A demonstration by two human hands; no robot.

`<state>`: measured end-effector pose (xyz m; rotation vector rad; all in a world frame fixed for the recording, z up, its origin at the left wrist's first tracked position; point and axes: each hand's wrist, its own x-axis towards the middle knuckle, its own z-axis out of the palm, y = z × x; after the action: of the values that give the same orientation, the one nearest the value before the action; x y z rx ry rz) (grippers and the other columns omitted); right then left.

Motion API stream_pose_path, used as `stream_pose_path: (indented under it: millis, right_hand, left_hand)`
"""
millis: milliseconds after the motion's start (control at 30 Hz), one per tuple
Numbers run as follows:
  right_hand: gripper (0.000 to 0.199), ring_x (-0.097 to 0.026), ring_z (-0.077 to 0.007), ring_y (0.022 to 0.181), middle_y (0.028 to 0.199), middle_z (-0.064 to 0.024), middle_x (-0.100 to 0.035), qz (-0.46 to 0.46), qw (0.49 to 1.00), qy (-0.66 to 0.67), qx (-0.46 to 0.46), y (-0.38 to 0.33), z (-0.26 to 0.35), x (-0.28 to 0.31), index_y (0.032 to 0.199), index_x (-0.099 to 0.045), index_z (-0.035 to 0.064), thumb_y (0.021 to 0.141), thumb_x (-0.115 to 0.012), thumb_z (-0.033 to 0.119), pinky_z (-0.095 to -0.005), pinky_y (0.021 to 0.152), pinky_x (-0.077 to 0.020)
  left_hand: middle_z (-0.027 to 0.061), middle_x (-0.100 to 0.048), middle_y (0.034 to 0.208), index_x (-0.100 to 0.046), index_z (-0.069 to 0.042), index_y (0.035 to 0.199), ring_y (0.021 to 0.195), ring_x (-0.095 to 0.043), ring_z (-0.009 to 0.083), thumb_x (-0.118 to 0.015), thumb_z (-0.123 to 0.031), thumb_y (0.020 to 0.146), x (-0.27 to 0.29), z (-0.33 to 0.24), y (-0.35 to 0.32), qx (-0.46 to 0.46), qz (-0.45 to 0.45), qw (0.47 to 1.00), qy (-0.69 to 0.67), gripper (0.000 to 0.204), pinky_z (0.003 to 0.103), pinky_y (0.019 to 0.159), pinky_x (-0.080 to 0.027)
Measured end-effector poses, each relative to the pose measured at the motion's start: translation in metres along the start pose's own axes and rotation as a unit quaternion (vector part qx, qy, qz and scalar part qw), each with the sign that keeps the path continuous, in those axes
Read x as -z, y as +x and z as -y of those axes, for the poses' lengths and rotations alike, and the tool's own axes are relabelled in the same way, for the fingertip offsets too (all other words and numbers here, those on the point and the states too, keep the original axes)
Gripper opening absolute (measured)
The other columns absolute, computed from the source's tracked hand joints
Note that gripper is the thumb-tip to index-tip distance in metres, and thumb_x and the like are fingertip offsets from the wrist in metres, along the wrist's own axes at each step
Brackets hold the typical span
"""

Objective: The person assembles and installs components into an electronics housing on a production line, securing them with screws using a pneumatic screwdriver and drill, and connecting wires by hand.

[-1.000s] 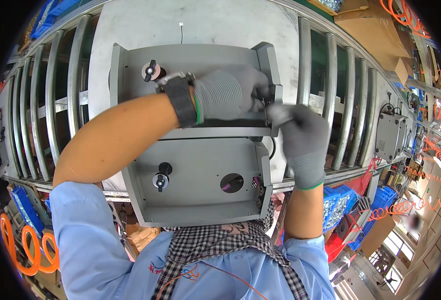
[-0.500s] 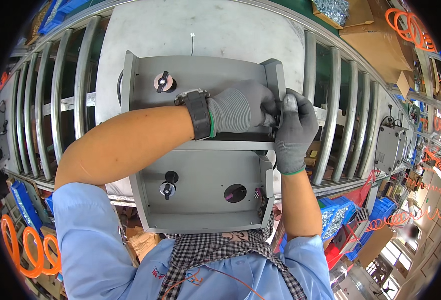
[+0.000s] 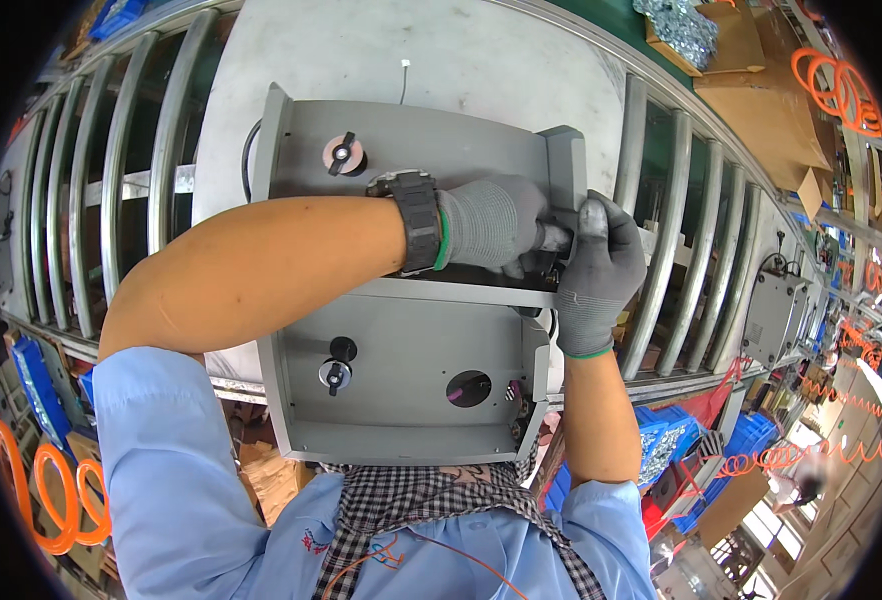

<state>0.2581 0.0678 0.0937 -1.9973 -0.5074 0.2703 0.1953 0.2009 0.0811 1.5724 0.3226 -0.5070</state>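
A grey metal housing (image 3: 411, 355) lies across a pale board, with a second grey metal panel (image 3: 441, 140) behind it. Both carry a round black-and-silver knob, the far one (image 3: 344, 154) and the near one (image 3: 335, 374). Reaching across, my left hand (image 3: 501, 225), in a grey glove, is closed at the right end of the gap between the two. What its fingers pinch there is hidden. My right hand (image 3: 601, 265), also gloved, is closed around the right end wall of the far panel, its thumb against the outside; its fingertips are partly hidden.
Metal rollers flank the pale board (image 3: 311, 55) on the left (image 3: 121, 160) and right (image 3: 666, 230). Blue bins of small parts (image 3: 671, 440) stand at lower right. Orange coiled hoses (image 3: 841, 95) hang at the sides. A cardboard box (image 3: 761, 110) sits at far right.
My left hand has shifted slightly down and right along the panel's end, and its fingers have turned toward the corner. The right hand keeps its place at the end wall. The whole view has shifted a little.
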Motion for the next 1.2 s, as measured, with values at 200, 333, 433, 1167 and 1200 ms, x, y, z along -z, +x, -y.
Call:
stream_pose_path:
  millis: [200,333,433,1167,1200]
  right_hand:
    - [0.021,-0.058,-0.0108,0.074,0.082,-0.0074,-0.064,-0.003,1.000,0.003,0.000,0.001,-0.003,0.001,0.098,-0.063,-0.0047,0.092,-0.059,0.015,-0.0232,0.069,-0.0469]
    - [0.021,-0.058,-0.0112,0.075,0.085,-0.0079,-0.062,-0.001,0.999,0.046,0.001,0.002,-0.012,0.000,0.098,-0.063,-0.0054,0.091,-0.061,0.014,-0.0236,0.069,-0.0469]
    - [0.020,-0.058,-0.0114,0.075,0.084,-0.0079,-0.062,-0.005,1.000,0.012,0.008,0.004,-0.015,0.001,0.097,-0.063,-0.0053,0.090,-0.061,0.014,-0.0242,0.069,-0.0472]
    - [0.018,-0.057,-0.0107,0.074,0.083,-0.0073,-0.062,0.008,0.998,0.056,-0.008,0.003,-0.011,-0.001,0.096,-0.064,-0.0043,0.089,-0.061,0.012,-0.0239,0.068,-0.0469]
    - [0.018,-0.057,-0.0107,0.074,0.083,-0.0073,-0.062,0.012,0.998,0.058,-0.008,0.002,-0.009,0.000,0.096,-0.064,-0.0043,0.089,-0.061,0.012,-0.0239,0.068,-0.0469]
  left_hand:
    - [0.0118,-0.066,0.071,-0.062,0.008,0.087,0.064,-0.067,0.0166,-0.067,-0.020,0.084,-0.003,-0.002,-0.001,0.028,-0.026,0.995,-0.094,0.028,0.027,0.056,-0.055]
    - [0.0120,-0.065,0.070,-0.062,0.008,0.086,0.062,-0.065,0.0157,-0.070,-0.015,0.081,-0.003,0.002,0.004,-0.010,-0.045,0.999,-0.015,0.025,0.027,0.056,-0.054]
    - [0.0125,-0.064,0.069,-0.061,0.009,0.085,0.061,-0.064,0.0150,-0.071,-0.011,0.081,-0.003,0.004,0.005,0.014,-0.056,0.993,-0.100,0.023,0.027,0.055,-0.054]
    - [0.0143,-0.068,0.081,-0.063,0.007,0.096,0.071,-0.068,0.0170,-0.067,-0.020,0.085,-0.004,0.007,0.006,0.060,-0.032,0.993,-0.098,0.029,0.028,0.060,-0.056]
    - [0.0153,-0.068,0.079,-0.062,0.008,0.095,0.071,-0.068,0.0169,-0.066,-0.020,0.086,-0.003,0.006,0.004,0.051,-0.025,0.998,-0.017,0.030,0.027,0.059,-0.056]
